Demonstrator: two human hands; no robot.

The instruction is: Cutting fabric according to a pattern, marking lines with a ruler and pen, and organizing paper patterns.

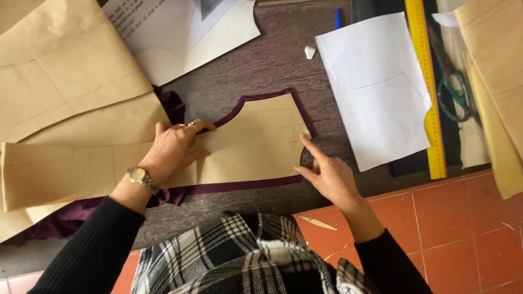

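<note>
Two bare hands work a tan paper pattern laid over purple fabric on a dark wooden table, seen from a head-worn camera looking down. The left hand, fingers spread and flat, presses the pattern near its middle, gripping nothing; rings show on two fingers and a watch sits on the wrist. The right hand rests at the pattern's right edge, loosely open, its fingertips touching the paper's curved corner and holding nothing.

The pattern lies near the table's front edge, between the two hands, with a thin margin of purple fabric showing along its top, right and bottom sides. More fabric bunches at the lower left, under a long tan strip of paper.

Larger tan sheets cover the table's upper left. A white sheet lies to the right of the pattern, well apart from it, and a yellow ruler runs along its far side. Green-handled scissors lie just beyond the ruler. A small white chip, possibly chalk, sits near the white sheet's upper left corner.

Both arms wear black sleeves; a black-and-white plaid garment fills the bottom centre. Orange floor tiles show at lower right.
</note>
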